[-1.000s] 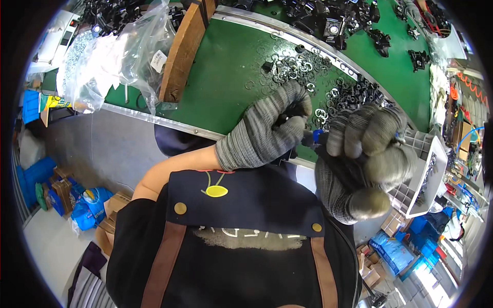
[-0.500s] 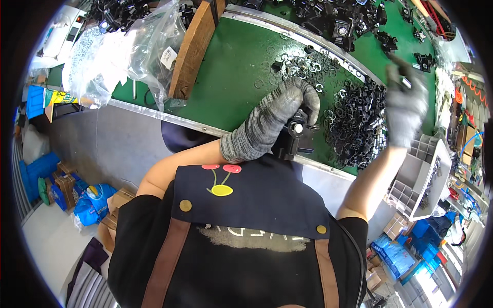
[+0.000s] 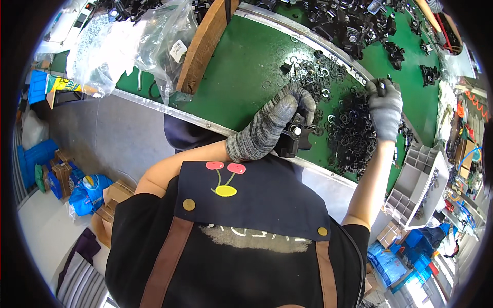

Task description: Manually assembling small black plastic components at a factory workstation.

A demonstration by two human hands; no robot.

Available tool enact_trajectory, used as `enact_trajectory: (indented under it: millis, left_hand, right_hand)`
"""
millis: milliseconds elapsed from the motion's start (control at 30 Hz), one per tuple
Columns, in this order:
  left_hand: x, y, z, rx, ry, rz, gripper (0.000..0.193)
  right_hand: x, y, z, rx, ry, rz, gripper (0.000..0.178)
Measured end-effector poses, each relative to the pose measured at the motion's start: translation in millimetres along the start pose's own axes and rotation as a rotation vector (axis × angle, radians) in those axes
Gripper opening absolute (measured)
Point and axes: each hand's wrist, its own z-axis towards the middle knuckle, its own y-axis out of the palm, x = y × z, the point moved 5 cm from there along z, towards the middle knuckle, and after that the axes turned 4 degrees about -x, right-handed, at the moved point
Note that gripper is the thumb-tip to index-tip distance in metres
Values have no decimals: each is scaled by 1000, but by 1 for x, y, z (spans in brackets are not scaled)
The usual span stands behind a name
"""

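Note:
My left hand, in a grey knitted glove, is closed around a black mechanical part at the bench's near edge. A bright round silver spot shows on the part's top; the glove hides some of it. My right hand, also gloved, is over the right edge of a heap of small black clip-like pieces. Its fingers are curled together, and whatever they hold is too small to make out. Beyond my left hand lie loose small rings and metal bits on the green bench top.
A metal rail divides the bench; black assemblies are piled beyond it. At the left, a curved wooden board stands beside clear plastic bags. A grey compartment tray is tilted at the right, near my forearm.
My right hand has come back from the far right, over the rail, to the heap, and its fingers have curled. My left hand keeps its hold on the black part, which has turned slightly.

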Motion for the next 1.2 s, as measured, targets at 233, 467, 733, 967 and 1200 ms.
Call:
enact_trajectory:
  millis: [233,467,733,967,1200]
  left_hand:
    - [6,3,0,25,48,4,56]
    - [-4,-13,2,-17,100,96,47]
    - [13,0,-4,-144,7,99,45]
    - [8,1,-7,-158,-29,0,46]
    - [4,-2,-2,-161,-14,15,49]
  right_hand:
    - [-122,-6,-123,-369,-110,1063,17]
    - [-145,4,-133,39,-357,622,10]
    - [-151,-38,-122,142,-610,1496,65]
    - [-154,-31,-133,162,-561,1647,74]
    - [-153,-28,-134,193,-605,1683,58]
